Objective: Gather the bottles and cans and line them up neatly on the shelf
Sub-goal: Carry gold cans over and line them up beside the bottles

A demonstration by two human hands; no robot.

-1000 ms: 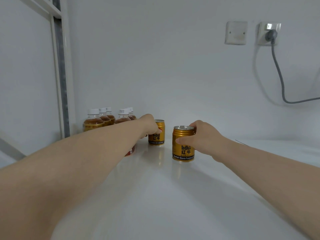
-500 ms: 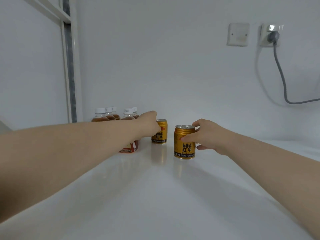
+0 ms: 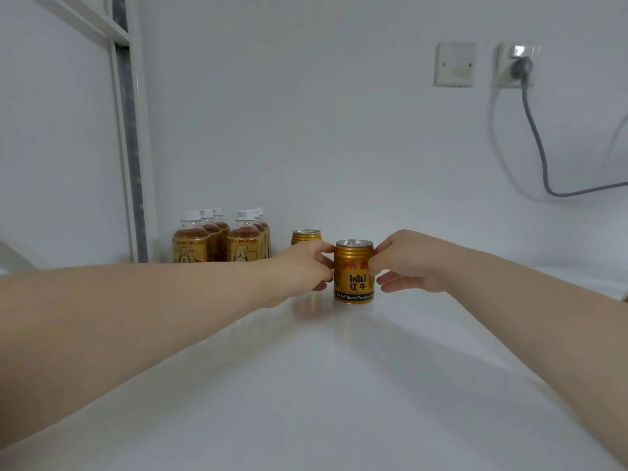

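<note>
A gold Red Bull can (image 3: 353, 273) stands upright on the white shelf (image 3: 339, 385), in the middle. My left hand (image 3: 306, 268) presses its fingertips against the can's left side. From the right, my right hand (image 3: 407, 263) grips the same can with thumb and fingers. A second gold can (image 3: 306, 235) stands farther back, partly hidden behind my left hand. Several tea bottles (image 3: 217, 237) with white caps stand in two rows at the back left, their lower parts hidden by my left forearm.
The white back wall (image 3: 339, 147) rises just behind the cans and bottles. A white and grey upright frame post (image 3: 131, 147) stands left of the bottles. High on the right are a wall plate (image 3: 454, 64) and a socket with a grey cable (image 3: 537, 130).
My left hand has left the far can and come to the near can's left side. My right hand stays on the near can, and the bottles show more fully.
</note>
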